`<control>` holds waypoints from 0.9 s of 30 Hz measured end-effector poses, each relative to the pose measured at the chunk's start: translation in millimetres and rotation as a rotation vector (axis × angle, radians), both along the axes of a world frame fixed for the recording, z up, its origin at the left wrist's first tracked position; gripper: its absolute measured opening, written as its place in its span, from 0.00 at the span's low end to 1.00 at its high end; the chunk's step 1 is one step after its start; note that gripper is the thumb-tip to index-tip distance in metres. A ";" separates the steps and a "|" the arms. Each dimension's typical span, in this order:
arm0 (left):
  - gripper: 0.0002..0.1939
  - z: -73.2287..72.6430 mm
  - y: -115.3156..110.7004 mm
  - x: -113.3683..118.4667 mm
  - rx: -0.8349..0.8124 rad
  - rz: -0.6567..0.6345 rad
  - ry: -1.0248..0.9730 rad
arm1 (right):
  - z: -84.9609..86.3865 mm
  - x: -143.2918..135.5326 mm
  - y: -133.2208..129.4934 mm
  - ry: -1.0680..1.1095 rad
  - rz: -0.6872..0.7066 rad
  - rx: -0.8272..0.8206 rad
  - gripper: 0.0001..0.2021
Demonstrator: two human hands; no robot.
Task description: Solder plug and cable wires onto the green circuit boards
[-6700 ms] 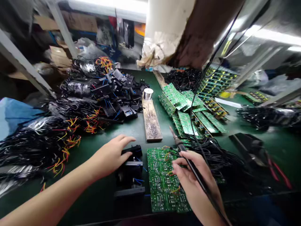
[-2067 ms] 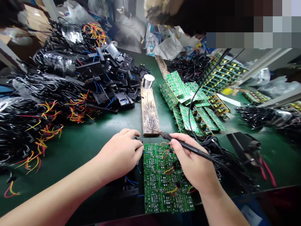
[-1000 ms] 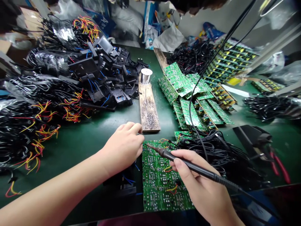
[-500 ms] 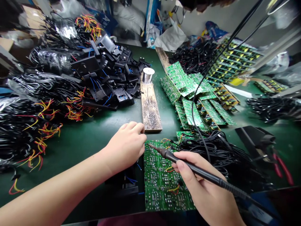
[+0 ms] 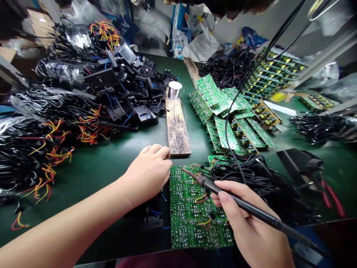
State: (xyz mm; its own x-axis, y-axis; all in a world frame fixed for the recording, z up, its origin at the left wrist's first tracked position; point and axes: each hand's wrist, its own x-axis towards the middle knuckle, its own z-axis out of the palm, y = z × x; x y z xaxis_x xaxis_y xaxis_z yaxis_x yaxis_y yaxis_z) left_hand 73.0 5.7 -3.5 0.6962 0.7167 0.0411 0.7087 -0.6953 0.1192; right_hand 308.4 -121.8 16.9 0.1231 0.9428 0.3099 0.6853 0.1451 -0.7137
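While the right hand's (image 5: 249, 229) grip is wrapped around a soldering iron (image 5: 240, 203), its tip over the far left part of the green circuit panel (image 5: 181, 210) on the desk's (image 5: 134, 149) near side, the left hand (image 5: 149, 172) curls by the panel's far left corner; what its grip holds is hidden. Far left, black housings (image 5: 102, 79), some with blue wires (image 5: 113, 101) inside, lie heaped beside plastic-wrapped cables (image 5: 64, 72). A spool of silvery wire (image 5: 174, 91) stands on a wooden plank (image 5: 178, 130). Pale sacks (image 5: 153, 26) lie beyond.
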 end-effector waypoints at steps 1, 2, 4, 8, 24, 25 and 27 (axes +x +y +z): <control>0.13 0.2 0.1 0.2 -0.002 0.001 0.005 | -0.3 0.1 -1.4 0.002 0.000 0.003 0.07; 0.13 0.6 0.1 0.3 -0.005 0.002 0.012 | -0.6 0.5 -2.8 0.002 0.000 0.007 0.07; 0.13 1.7 -0.1 0.1 -0.010 0.004 0.023 | -1.4 2.0 -5.9 0.006 -0.003 0.006 0.07; 0.14 2.6 -1.4 -1.2 0.007 0.005 0.032 | -3.2 4.8 -11.8 0.032 -0.014 0.005 0.08; 0.11 27.8 -73.3 -68.5 -0.105 0.049 -0.246 | -2.8 13.9 -33.0 0.105 -0.056 0.030 0.09; 0.10 24.4 -87.0 -74.3 -0.093 0.022 -0.227 | -3.8 14.4 -33.6 0.117 -0.057 0.027 0.09; 0.08 13.9 -109.0 -79.2 -0.034 0.002 -0.190 | -5.7 14.1 -34.1 0.137 -0.055 0.017 0.09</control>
